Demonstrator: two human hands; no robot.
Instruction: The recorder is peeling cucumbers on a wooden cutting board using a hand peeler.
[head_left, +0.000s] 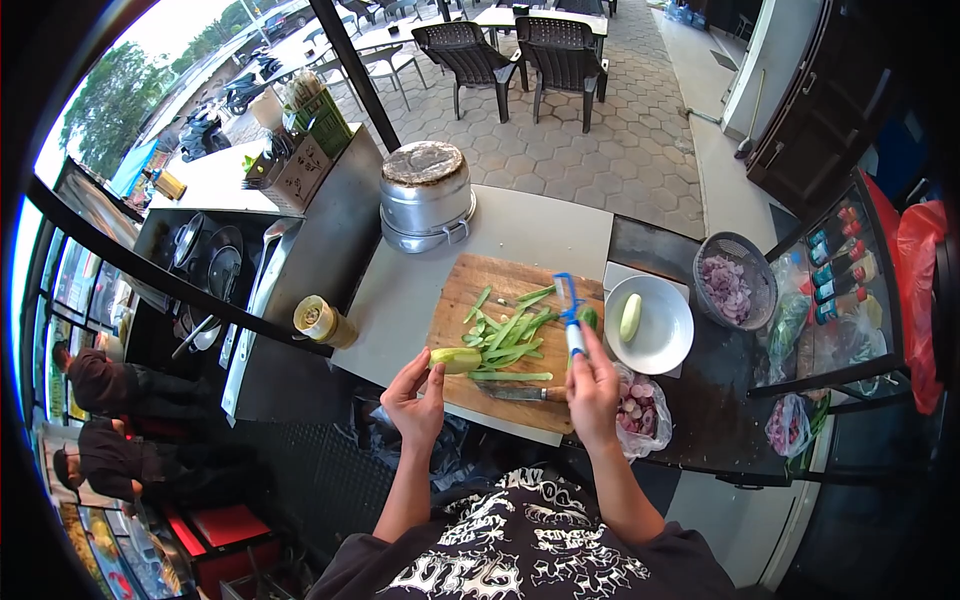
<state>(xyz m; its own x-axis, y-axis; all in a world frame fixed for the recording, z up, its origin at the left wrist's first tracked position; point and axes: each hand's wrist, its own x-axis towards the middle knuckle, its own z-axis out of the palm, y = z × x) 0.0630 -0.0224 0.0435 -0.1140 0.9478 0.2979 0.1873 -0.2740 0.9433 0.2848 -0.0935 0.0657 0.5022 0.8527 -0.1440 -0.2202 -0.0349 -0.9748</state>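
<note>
Held by one end in my left hand (414, 401) is a mostly peeled pale green cucumber (459, 360), above the near left part of a wooden cutting board (465, 281). My right hand (595, 386) grips a blue-and-white peeler (574, 336), raised over the board's right side and apart from the cucumber. Green peel strips (506, 337) are heaped mid-board. An unpeeled cucumber (588, 316) lies behind the peeler, partly hidden. Along the near edge rests a knife (517, 391) with a wooden handle. One peeled cucumber (631, 316) sits in the white bowl (679, 341) on the right.
Beyond the board stands an upturned metal pot (425, 196); an open jar (325, 321) is at left. A grey colander (761, 277) holds sliced onions. A plastic bag of shallots (641, 416) lies near my right forearm. Two people (112, 457) stand at far left.
</note>
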